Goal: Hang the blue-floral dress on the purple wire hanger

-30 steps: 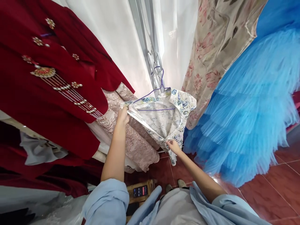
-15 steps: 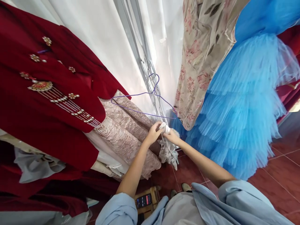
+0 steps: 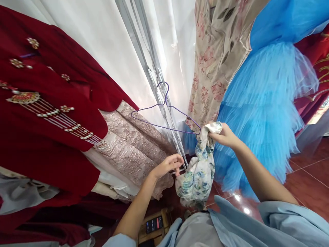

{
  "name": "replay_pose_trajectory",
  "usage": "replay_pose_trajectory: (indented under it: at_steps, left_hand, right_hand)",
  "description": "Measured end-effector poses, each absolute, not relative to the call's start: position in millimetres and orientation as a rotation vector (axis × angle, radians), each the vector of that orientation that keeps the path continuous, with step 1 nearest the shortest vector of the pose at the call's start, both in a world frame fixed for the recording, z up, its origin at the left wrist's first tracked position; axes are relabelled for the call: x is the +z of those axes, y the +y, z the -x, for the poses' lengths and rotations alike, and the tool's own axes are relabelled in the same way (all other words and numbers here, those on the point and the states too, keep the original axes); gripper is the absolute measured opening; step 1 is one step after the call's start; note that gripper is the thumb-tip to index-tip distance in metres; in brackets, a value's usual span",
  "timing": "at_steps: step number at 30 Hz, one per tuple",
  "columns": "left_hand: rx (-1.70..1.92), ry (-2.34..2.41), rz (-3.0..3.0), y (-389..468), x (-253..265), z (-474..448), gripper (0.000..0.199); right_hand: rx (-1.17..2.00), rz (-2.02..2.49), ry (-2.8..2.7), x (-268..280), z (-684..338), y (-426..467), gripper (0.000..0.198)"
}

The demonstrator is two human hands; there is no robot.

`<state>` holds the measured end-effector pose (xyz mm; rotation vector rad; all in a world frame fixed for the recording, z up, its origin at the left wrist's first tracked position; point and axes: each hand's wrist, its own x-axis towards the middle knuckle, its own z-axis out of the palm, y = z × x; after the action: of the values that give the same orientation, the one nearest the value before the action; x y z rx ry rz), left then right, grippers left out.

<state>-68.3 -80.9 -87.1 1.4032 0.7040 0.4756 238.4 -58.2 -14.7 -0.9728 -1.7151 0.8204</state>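
My right hand (image 3: 225, 136) is closed on the top end of a white floral cloth garment (image 3: 196, 183) with blue and green flowers. The garment hangs bunched from that grip, so its full shape cannot be made out. To its left, my left hand (image 3: 169, 166) has loosely bent fingers with nothing visible in them; the fingertips come close to the cloth. A purple wire hanger (image 3: 164, 104) hangs above both hands on a silver metal rack (image 3: 151, 67). Its right corner is just beside the gripped end of the garment.
A dark red beaded outfit (image 3: 64, 130) and a pink brocade skirt (image 3: 128, 144) hang on the left. On the right hang a beige floral dress (image 3: 205, 68) and a blue ruffled tulle dress (image 3: 257, 103). A phone (image 3: 154, 224) lies on a wooden stool (image 3: 164, 236) below.
Both hands were together at the bunched cloth. My right hand has moved right and up with one end, the garment now hangs more spread, and my left hand has come away lower.
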Motion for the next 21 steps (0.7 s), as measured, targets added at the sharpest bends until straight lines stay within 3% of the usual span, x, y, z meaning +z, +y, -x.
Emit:
replay_pose_trajectory:
  at_steps: [3, 4, 8, 10, 13, 17, 21]
  left_hand:
    - [0.649, 0.769, -1.583, -93, -94, 41, 0.071]
    - [0.706, 0.792, -1.640, -94, -98, 28, 0.073]
    - [0.826, 0.920, -1.705, -89, -119, -10, 0.038]
    - [0.790, 0.972, -1.631, -86, -129, -10, 0.031]
    - [0.772, 1.000, -1.491, -86, -140, 7, 0.032]
    - [0.710, 1.033, -1.530, -91, -147, 34, 0.053]
    - [0.559, 1.217, -1.622, -93, -143, 61, 0.045]
  right_hand:
    - [0.748, 0.931, -1.734, -13, -230, -58, 0.008]
    - [0.744, 0.919, -1.764, -12, -223, -58, 0.007]
    - [1.015, 0.946, -1.867, -9, -208, -58, 0.009]
    - [1.171, 0.941, -1.882, -10, -215, -56, 0.016]
    - [1.216, 0.920, -1.919, -14, -237, -50, 0.020]
    - [1.076, 0.969, -1.853, -21, -265, -29, 0.023]
    - [1.009, 0.872, -1.698, -22, -263, 14, 0.031]
